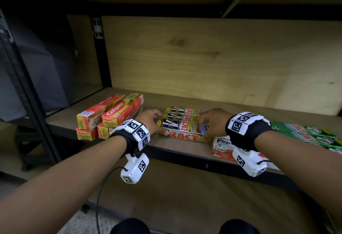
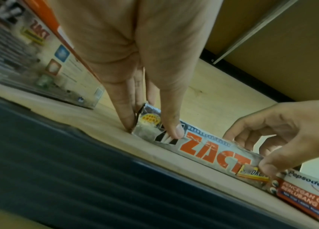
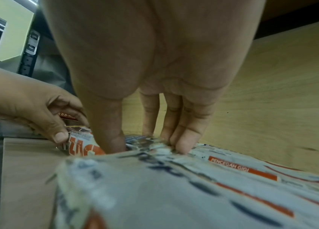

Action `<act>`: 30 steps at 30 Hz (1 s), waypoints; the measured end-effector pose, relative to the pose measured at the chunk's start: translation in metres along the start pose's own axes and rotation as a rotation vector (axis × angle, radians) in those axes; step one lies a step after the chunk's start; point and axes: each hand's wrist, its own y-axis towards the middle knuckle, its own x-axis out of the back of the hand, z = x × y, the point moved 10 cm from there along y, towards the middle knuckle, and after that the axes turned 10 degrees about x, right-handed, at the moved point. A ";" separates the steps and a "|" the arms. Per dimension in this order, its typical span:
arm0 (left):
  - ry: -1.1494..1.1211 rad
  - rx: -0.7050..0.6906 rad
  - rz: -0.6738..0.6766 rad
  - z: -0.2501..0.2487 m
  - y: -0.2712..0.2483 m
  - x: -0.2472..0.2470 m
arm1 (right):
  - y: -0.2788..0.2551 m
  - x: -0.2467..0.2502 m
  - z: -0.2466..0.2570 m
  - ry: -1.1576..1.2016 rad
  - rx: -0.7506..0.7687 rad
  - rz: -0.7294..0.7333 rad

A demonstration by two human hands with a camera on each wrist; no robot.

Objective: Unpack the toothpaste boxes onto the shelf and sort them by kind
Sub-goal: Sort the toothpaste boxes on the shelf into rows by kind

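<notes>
A group of silver and orange Zact boxes lies side by side in the middle of the wooden shelf. My left hand pinches the left end of the front Zact box, thumb on its front face and fingers round its end. My right hand grips the right end of the same box, thumb in front and fingers on top. In the left wrist view my left hand and right hand hold the two ends. The right wrist view shows my right hand just behind a Pepsodent pack.
Red and yellow Colgate boxes are stacked at the shelf's left end. A white and red Pepsodent pack lies right of the Zact boxes, with green boxes further right. A plywood back panel closes the shelf, and another shelf lies below.
</notes>
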 end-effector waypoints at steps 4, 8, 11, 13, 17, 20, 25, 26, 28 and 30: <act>0.038 -0.015 -0.008 -0.003 -0.002 0.001 | 0.002 0.002 0.000 0.020 0.005 -0.037; 0.057 -0.040 -0.023 -0.006 -0.005 0.000 | 0.004 0.007 0.009 -0.028 0.035 -0.082; 0.134 -0.094 -0.046 -0.014 -0.009 0.006 | 0.007 0.004 0.015 -0.031 0.044 -0.084; 0.176 -0.126 -0.101 -0.019 -0.010 0.024 | 0.011 0.002 0.018 -0.028 0.046 -0.082; 0.382 -0.130 -0.306 -0.017 -0.009 0.078 | 0.018 0.000 0.024 -0.038 0.053 -0.068; 0.522 -0.015 -0.417 0.005 -0.010 0.111 | 0.022 0.000 0.034 -0.072 0.069 -0.081; 0.533 0.133 -0.270 0.040 -0.006 0.114 | 0.031 0.000 0.064 -0.047 0.116 -0.133; 0.532 0.133 -0.263 0.042 -0.007 0.114 | 0.033 0.000 0.071 -0.033 0.130 -0.141; 0.534 0.117 -0.268 0.043 -0.008 0.116 | 0.037 0.001 0.087 -0.007 0.161 -0.168; 0.515 0.117 -0.269 0.044 -0.008 0.119 | 0.039 0.004 0.105 0.015 0.204 -0.214</act>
